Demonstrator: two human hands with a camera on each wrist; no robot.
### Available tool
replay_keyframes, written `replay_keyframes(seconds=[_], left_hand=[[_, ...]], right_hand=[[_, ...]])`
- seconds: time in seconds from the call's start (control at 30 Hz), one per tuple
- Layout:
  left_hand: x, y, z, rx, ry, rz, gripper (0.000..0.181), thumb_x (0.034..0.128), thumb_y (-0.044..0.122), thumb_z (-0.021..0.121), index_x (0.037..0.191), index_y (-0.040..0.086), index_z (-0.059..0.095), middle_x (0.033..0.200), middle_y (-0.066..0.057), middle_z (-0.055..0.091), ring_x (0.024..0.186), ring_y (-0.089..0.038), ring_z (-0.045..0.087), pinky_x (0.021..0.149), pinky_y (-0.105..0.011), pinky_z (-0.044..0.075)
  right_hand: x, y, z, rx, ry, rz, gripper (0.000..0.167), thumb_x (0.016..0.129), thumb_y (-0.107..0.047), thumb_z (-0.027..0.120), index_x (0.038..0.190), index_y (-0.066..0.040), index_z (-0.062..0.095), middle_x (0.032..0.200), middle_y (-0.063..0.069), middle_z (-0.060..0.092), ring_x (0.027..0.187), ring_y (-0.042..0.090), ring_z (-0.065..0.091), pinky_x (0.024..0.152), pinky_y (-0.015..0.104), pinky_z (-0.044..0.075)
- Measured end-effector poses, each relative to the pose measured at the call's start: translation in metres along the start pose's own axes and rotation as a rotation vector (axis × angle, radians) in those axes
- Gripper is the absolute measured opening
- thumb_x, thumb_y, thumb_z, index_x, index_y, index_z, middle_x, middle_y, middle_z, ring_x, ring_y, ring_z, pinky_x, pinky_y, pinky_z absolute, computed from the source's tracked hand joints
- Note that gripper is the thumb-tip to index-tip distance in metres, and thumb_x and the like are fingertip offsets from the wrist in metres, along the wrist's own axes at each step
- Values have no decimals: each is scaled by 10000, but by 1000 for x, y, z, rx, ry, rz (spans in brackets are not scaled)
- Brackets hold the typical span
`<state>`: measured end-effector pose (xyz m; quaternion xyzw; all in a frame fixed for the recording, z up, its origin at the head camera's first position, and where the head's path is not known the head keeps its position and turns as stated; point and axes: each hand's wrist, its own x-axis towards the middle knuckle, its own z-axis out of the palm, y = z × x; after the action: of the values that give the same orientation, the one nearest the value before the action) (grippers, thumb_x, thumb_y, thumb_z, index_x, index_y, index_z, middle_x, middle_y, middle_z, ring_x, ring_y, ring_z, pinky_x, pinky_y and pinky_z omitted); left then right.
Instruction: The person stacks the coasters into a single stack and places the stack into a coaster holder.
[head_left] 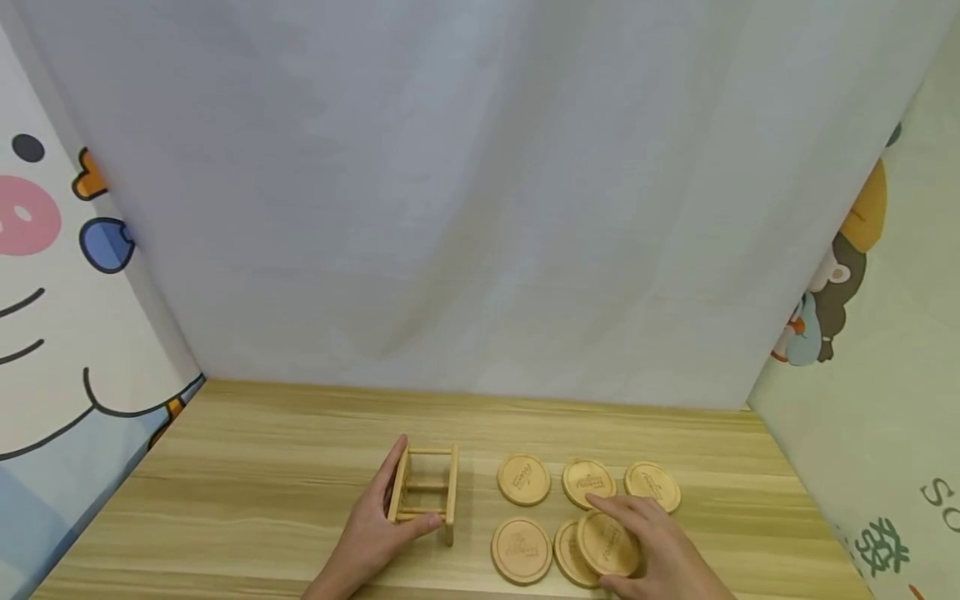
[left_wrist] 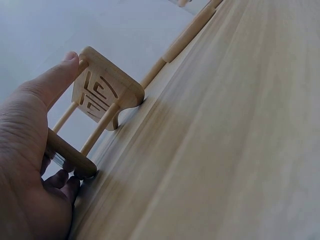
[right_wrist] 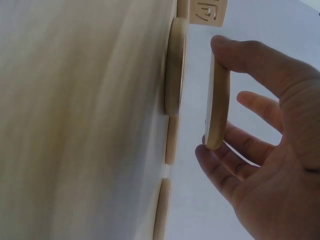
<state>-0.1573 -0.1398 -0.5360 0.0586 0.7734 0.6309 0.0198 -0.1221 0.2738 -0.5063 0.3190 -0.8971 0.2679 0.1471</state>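
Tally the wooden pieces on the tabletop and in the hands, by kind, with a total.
Round wooden discs: 6, one of them held by the right hand
Wooden rack: 1, held by the left hand
Total: 7

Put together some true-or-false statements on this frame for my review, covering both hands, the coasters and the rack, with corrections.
1. The right hand holds a round wooden coaster. True.
2. The left hand grips the wooden rack. True.
3. The held coaster rests inside the rack. False: it is raised above the tabletop.
4. Only three coasters lie on the tabletop. False: five coasters do.
5. In the head view, the held coaster partly hides another. True.
6. The rack stands right of the coasters. False: it stands left of them.
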Motion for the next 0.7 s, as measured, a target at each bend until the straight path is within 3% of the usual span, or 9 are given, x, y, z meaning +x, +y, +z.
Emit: replay_keyframes(seconds=[0.7], left_hand=[[3,-2,1,-9,6,-6,1173,888,243,976,1794,304,234,1763,-211,364,1524,-395,503,1100,-399,540]], right_hand=[[13,-5,15,51,-62,12,946,744,-294,1066,1573,-131,639,1349,5,695,1197,160,629,920,415,616]])
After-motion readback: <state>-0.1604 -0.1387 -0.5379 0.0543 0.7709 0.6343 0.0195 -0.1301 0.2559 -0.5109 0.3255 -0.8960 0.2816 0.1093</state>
